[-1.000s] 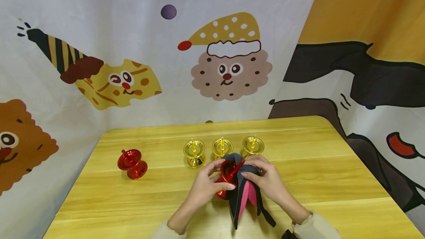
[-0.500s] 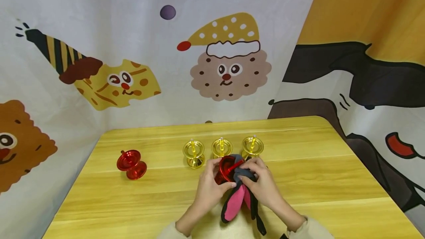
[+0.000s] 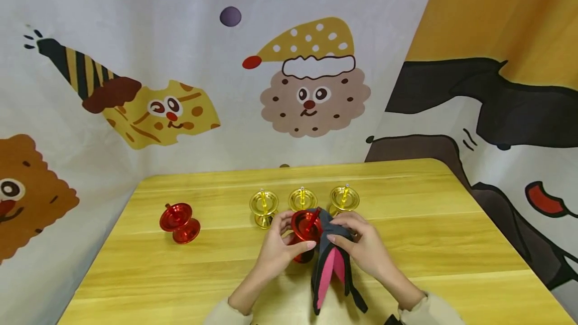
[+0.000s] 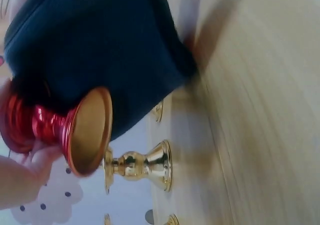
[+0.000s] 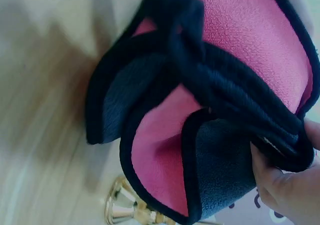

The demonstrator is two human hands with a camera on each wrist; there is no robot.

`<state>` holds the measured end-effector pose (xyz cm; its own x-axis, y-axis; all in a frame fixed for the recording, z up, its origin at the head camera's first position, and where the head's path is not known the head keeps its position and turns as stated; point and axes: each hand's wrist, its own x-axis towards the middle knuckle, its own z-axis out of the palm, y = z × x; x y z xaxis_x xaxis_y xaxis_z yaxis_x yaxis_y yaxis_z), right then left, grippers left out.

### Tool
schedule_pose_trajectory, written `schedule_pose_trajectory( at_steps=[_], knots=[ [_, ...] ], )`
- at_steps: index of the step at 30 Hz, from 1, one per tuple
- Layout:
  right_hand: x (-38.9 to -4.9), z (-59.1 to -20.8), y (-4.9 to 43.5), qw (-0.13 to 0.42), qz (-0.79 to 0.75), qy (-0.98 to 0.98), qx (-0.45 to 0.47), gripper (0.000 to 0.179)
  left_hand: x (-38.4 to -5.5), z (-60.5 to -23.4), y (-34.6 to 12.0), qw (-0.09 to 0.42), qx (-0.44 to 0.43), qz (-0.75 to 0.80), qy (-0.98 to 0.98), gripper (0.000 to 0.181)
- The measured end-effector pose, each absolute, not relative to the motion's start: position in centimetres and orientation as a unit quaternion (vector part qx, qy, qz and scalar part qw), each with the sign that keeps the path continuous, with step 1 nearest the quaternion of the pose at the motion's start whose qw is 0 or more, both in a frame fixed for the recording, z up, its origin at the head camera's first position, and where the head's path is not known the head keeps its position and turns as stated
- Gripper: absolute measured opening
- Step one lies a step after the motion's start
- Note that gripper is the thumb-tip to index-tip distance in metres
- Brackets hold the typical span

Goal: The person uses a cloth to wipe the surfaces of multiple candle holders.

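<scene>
Gripping the red goblet (image 3: pixel 305 234) by its stem, the left hand (image 3: pixel 275 252) tilts its long axis rim-up above the bench (image 3: pixel 451 245); just right, touching it, the dark pink-lined cloth (image 3: pixel 331 262) hangs from the right hand's (image 3: pixel 366 250) clenched fingers (image 3: pixel 336 239), both hands equally near.

A: Red candlestick (image 3: pixel 305 232)?
B: Shiny red metal, gold inside the foot, red spike in the cup. It was off the table, tilted, waist gripped by the left hand (image 3: pixel 276 251).
A: Cloth?
B: Dark fleece cloth (image 3: pixel 331 260), pink inner face, black trim. Bunched against the cup, pinched by the right hand (image 3: pixel 361 247), tail hanging down.
</scene>
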<state>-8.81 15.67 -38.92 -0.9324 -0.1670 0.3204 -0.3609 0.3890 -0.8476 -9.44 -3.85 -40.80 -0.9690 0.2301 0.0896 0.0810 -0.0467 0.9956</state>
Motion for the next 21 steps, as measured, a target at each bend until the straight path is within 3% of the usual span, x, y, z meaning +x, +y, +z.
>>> schedule_pose_trajectory(
  at_steps=[2,6,9,12,17,21],
  knots=[
    [-8.5,-39.0,15.5,0.092,0.535,-0.826,0.153,0.019,-9.4,-40.8,-3.7,0.037,0.11,0.712,0.693,0.074],
    [-8.5,-39.1,15.4,0.103,0.561,-0.809,0.146,0.021,-9.2,-40.8,-3.5,0.067,0.121,0.718,0.682,0.08],
    [-8.9,-39.1,15.6,0.118,0.577,-0.797,0.136,0.023,-9.1,-40.6,-3.5,0.103,0.136,0.73,0.662,0.073],
    [-9.1,-38.9,15.8,0.119,0.585,-0.792,0.127,0.024,-9.0,-40.5,-3.6,0.108,0.138,0.739,0.65,0.068],
    [-8.9,-38.6,15.6,0.107,0.562,-0.811,0.122,0.02,-8.9,-40.6,-3.1,0.078,0.138,0.74,0.654,0.062],
    [-8.4,-38.7,14.8,0.129,0.524,-0.834,0.117,0.02,-8.8,-41.1,-2.5,0.024,0.159,0.711,0.684,0.061]
  ],
)
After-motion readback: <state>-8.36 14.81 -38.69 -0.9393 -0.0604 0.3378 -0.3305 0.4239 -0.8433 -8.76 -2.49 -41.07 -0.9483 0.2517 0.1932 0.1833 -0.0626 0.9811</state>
